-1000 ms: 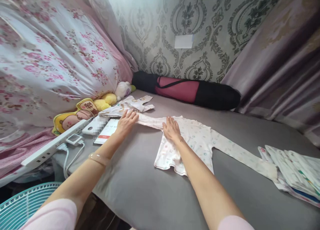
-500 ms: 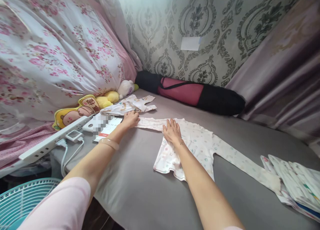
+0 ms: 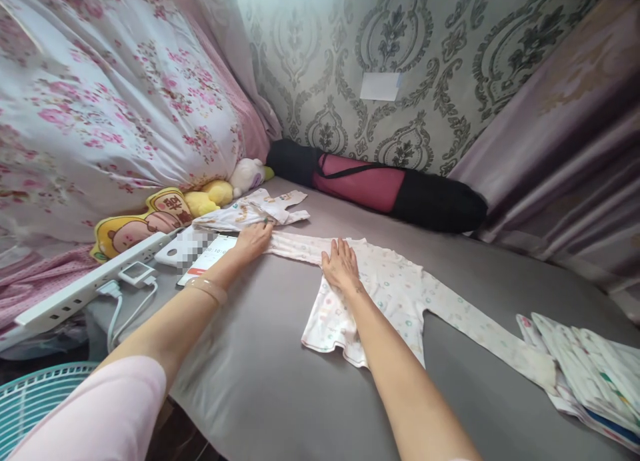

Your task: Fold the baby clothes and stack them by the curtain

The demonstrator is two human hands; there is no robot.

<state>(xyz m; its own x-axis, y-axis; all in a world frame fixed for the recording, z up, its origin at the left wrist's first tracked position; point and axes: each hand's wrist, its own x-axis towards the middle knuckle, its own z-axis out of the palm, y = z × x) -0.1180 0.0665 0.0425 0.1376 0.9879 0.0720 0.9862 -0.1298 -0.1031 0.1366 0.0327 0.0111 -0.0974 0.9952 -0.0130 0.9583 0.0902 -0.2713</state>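
A small white long-sleeved baby top (image 3: 395, 294) with coloured dots lies spread flat on the grey bed sheet (image 3: 280, 381). My right hand (image 3: 341, 266) rests flat on its left shoulder, fingers stretched out. At the end of the top's left sleeve (image 3: 295, 246) my left hand (image 3: 253, 238) has its fingers curled onto the cuff. The right sleeve (image 3: 495, 337) stretches out towards the lower right.
Another small garment (image 3: 260, 211) lies beyond the left hand, beside a phone (image 3: 207, 261), a power strip (image 3: 80, 289) and plush toys (image 3: 165, 214). A floral duvet (image 3: 100, 101) fills the left. A rolled pink-and-black bag (image 3: 390, 187) lies along the wall. Folded clothes (image 3: 585, 367) are stacked at right. A teal fan grille (image 3: 40, 401) is at lower left.
My left hand slid a little outward along the sleeve and its fingers curled onto the cuff. The right hand stayed flat on the shoulder. The view shifted slightly.
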